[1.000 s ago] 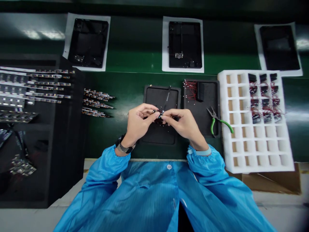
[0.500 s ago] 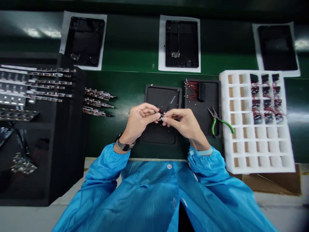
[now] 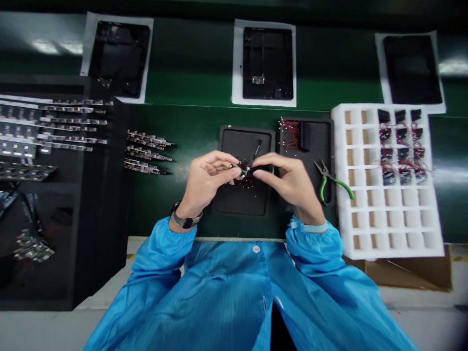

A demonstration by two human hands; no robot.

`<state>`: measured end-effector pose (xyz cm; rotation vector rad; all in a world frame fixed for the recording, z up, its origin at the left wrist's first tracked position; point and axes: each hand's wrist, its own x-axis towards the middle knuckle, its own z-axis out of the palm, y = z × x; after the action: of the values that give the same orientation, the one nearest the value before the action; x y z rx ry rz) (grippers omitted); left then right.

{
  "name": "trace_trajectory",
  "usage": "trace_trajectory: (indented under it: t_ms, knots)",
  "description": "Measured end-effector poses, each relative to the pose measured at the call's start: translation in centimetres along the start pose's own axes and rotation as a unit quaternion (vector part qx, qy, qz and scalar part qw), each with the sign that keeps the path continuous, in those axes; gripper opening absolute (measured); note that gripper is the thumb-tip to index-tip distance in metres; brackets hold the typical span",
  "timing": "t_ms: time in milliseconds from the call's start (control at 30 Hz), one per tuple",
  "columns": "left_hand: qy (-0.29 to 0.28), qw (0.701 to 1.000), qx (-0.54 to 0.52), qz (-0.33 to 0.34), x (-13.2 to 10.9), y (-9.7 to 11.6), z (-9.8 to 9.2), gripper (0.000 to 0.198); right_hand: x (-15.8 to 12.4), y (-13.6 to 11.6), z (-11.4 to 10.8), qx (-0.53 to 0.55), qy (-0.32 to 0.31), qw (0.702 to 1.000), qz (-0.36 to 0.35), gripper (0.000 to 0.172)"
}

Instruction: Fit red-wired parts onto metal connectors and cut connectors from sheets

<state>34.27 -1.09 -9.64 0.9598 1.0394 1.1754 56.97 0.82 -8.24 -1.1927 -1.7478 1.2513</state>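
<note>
At mid-frame, over the black tray [image 3: 241,207], the left hand [image 3: 208,179] has its grip pinched on a small circuit board [image 3: 243,172], presumably to steady it; right hand [image 3: 288,181] grip parted beside the board's dark strip [image 3: 257,150], probably for fine handling.

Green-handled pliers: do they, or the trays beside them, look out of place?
Slightly: the green-handled pliers lie askew, one handle extending past the right black tray and over the edge of the white foam tray.
</note>
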Motion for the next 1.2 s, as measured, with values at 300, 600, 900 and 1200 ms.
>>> trace_trajectory:
  t_ms: [300,600,900,1200]
  knots:
    - [0.132,0.985,-0.041,0.107,0.8,2.3,-3.7,0.032,-0.4,1.4,-0.5,-0.232,-0.194,0.953,-0.027,0.009]
    - [0.118,0.989,-0.026,0.085,0.5,2.1,-2.9,0.033,-0.2,1.6,0.7,-0.250,-0.194,0.947,-0.050,0.014]
    - [0.097,0.992,-0.078,0.030,1.0,1.5,-3.0,0.029,0.0,0.4,0.2,-0.039,-0.083,0.993,-0.076,0.009]
    - [0.076,0.991,-0.110,0.005,1.1,1.3,-2.8,0.033,-0.3,0.0,0.5,0.075,-0.030,0.997,-0.015,0.007]
